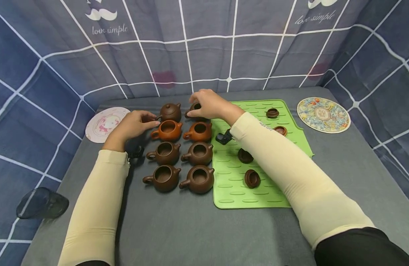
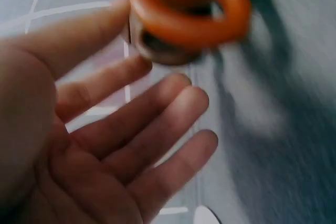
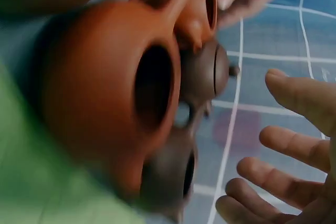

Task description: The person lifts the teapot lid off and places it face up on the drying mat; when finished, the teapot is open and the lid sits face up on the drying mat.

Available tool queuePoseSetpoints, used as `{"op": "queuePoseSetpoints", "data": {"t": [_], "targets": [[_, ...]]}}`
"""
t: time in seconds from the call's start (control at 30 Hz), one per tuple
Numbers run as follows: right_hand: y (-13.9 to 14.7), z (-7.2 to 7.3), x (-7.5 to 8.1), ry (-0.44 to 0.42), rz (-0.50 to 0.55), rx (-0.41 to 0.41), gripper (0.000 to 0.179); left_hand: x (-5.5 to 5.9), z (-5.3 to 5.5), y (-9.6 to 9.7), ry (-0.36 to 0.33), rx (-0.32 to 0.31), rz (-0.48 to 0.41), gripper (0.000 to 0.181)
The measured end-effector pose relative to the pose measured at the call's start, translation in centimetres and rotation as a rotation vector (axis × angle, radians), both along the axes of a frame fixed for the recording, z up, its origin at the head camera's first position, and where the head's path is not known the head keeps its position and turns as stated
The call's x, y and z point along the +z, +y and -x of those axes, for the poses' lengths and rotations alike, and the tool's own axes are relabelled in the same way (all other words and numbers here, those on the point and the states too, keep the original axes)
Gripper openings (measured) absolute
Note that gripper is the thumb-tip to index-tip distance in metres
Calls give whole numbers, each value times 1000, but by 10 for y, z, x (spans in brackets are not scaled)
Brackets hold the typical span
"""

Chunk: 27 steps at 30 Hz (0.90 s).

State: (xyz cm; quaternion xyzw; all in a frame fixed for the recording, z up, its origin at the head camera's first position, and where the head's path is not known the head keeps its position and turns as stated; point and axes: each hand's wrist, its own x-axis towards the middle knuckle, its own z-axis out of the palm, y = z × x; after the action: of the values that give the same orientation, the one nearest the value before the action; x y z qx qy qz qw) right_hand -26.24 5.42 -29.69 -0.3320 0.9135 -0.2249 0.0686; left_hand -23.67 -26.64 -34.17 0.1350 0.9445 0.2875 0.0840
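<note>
My left hand [image 1: 133,123] is at the handle side of a lidded brown teapot [image 1: 170,112] at the back left. Its fingers are loosely extended in the left wrist view, just below the orange teapot handle [image 2: 194,30]. Over a brown teapot [image 1: 195,107] without a lid at the back right hovers my right hand [image 1: 211,104], partly covering it. The right wrist view shows that hand's fingers [image 3: 283,145] spread, holding nothing. In front of these stand two lidless orange teapots [image 1: 168,130] and several lidless brown ones [image 1: 199,178], in two columns.
Several small lids [image 1: 252,178] lie on a green mat [image 1: 231,201] right of the teapots. A round patterned mat [image 1: 324,114] is at the far right, a pink round one [image 1: 101,125] at the left. A dark glass [image 1: 43,203] lies tipped at the left edge.
</note>
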Motion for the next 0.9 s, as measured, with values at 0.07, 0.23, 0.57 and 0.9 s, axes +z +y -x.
{"op": "queuePoseSetpoints", "data": {"t": [0.07,0.23,0.57,0.9], "targets": [[-18,3,-2,9,-3,20,51,2,5,6,11,-7,33,44],[-55,12,-6,0,-44,37,49,1,15,11,47,22,72,34],[-98,26,0,-6,-148,10,53,-14,18,1,94,135,-1,30],[-106,23,-11,-67,-154,5,50,-18,13,7,115,194,-12,30]]}}
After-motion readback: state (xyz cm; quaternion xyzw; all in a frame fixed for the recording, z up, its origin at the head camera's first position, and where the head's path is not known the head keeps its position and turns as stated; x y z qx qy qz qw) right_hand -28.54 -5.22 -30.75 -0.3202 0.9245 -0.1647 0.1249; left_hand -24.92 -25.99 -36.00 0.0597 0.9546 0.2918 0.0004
